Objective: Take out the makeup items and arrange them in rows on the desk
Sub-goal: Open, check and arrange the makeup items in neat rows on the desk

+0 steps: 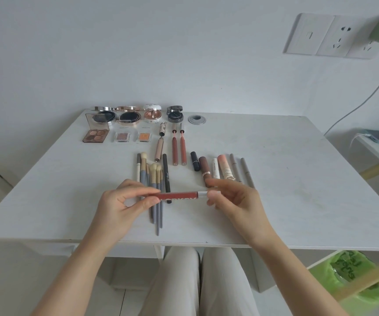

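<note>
The red lip gloss tube (176, 195) is held level in the air, just above the near part of the counter (298, 183), between both hands. The left hand (118, 206) pinches its red end with thumb and fingertips, and the right hand (231, 201) pinches the silver cap end in the same way. With a grip at both ends the tube stays straight and its printed side faces up; I judge the person is either pulling the cap off, as the opened items farther away suggest, or only lining the tube up before laying it down.

Directly under the left hand lie the makeup brushes (154, 179), close together with their handles pointing to the person, and a black pencil (167, 179) beside them. Just beyond the right hand is a group of lipsticks and pencils (220, 169), side by side. Farther from both hands two opened lip glosses (178, 147) lie with wands above their tubes, then small eyeshadow pans (131, 136) and a brown palette (96, 134), and at the far edge the open compacts (129, 116). The items are grouped in rows by kind, so the tube probably belongs near the other glosses.
</note>
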